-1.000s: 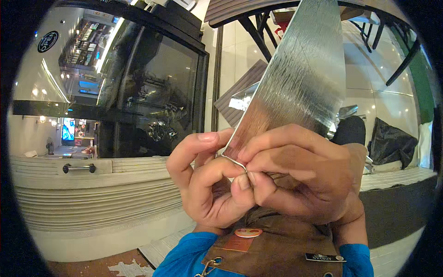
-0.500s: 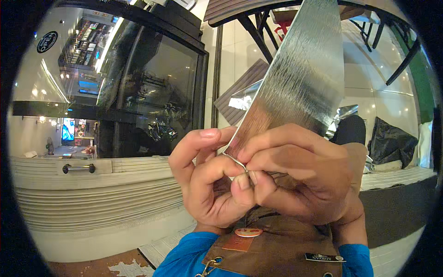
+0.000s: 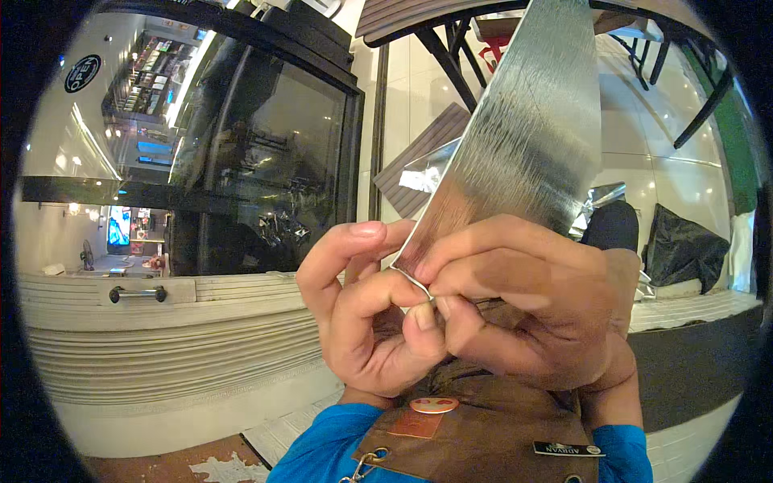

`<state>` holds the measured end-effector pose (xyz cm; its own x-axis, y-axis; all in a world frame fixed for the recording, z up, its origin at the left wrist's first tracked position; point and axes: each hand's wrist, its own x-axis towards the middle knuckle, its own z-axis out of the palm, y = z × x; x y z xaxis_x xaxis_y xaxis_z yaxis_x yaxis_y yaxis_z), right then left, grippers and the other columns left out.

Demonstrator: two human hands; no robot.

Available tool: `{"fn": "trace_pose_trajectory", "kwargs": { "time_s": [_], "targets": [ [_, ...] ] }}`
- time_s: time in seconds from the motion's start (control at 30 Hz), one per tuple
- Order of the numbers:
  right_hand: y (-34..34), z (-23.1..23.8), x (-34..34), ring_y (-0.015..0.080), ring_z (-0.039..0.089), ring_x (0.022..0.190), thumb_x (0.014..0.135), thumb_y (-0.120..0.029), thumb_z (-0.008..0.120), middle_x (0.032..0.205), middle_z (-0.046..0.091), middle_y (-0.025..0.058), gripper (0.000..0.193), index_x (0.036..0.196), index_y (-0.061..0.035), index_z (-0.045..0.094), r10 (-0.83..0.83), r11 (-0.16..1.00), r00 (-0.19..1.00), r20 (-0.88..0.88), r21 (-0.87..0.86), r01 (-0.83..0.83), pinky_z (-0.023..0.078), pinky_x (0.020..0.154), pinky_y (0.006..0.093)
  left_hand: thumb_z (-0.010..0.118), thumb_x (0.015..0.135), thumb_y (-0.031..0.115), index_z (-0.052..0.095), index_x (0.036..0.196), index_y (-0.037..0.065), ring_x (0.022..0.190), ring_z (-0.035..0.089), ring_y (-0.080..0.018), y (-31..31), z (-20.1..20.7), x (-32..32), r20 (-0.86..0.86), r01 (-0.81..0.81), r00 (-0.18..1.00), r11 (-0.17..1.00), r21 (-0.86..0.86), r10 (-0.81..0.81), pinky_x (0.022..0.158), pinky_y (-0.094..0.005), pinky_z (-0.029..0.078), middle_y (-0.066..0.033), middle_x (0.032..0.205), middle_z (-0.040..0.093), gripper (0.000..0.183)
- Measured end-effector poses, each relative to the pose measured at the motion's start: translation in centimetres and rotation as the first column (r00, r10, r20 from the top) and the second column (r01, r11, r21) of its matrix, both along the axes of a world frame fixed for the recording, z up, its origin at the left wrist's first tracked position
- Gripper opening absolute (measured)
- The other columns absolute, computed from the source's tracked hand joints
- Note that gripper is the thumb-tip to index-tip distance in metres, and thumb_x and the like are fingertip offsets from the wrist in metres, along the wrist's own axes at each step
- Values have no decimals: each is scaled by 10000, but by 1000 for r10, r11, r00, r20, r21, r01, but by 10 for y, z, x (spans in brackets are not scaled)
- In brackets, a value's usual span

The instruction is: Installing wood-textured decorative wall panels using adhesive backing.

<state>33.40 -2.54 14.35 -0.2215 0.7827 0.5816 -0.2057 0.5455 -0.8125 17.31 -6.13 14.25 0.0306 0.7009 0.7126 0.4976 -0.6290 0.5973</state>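
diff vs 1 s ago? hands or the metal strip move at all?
No visible change. Both hands keep their grip on the lower end of the brushed metal strip: left hand curled beneath, right hand pinching the corner, fingertips meeting there. The strip still rises up and to the right. The brown apron and dark glass cabinet are unchanged.

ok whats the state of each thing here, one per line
metal strip: held upright, lower end pinched between both hands
left hand: grip closed on the strip's lower edge
right hand: grip closed on the same end
glass door: shut
drawer handle: drawer closed
brown leather apron: worn over blue sleeves
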Motion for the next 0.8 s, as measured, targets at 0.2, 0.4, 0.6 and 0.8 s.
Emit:
{"fn": "trace_pose_trajectory", "kwargs": {
  "time_s": [0.2, 0.4, 0.6, 0.8],
  "targets": [
    [2, 0, 1, 208, 681, 802, 759, 9, 664, 902, 685, 116, 93, 844, -12, 695, 23, 1000, 1000, 6, -3, -23, 548, 700, 291, 668, 808, 72, 571, 889, 36, 1077, 586, -346, -1, 2, -2, -22, 29, 999, 999, -32, -29, 921, -457, 518, -156, 1254, 402, 131],
    [2, -1, 0, 217, 683, 807, 758, 8, 662, 901, 686, 121, 87, 837, -5, 696, 27, 1000, 1000, -3, -14, -27, 548, 705, 300, 672, 814, 79, 568, 883, 35, 1073, 591, -349, -1, 3, -1, 2, 33, 999, 998, -45, -33, 929, -465, 512, -158, 1258, 400, 133],
    [1, -1, 0, 216, 683, 800, 756, 0, 669, 894, 686, 115, 87, 837, -14, 698, 41, 999, 999, -2, -34, -41, 547, 693, 300, 670, 810, 79, 569, 875, 28, 1053, 599, -369, -1, 2, -1, 36, 55, 998, 998, -38, -54, 911, -476, 509, -165, 1250, 403, 131],
    [0, 0, 1, 214, 682, 795, 751, 9, 678, 886, 686, 113, 91, 834, -21, 700, 27, 999, 999, 27, -47, -26, 546, 689, 297, 645, 796, 60, 570, 852, 22, 1027, 609, -371, 0, 1, -3, 39, 67, 997, 998, -24, -66, 908, -474, 508, -170, 1255, 402, 101]
  ]
}}
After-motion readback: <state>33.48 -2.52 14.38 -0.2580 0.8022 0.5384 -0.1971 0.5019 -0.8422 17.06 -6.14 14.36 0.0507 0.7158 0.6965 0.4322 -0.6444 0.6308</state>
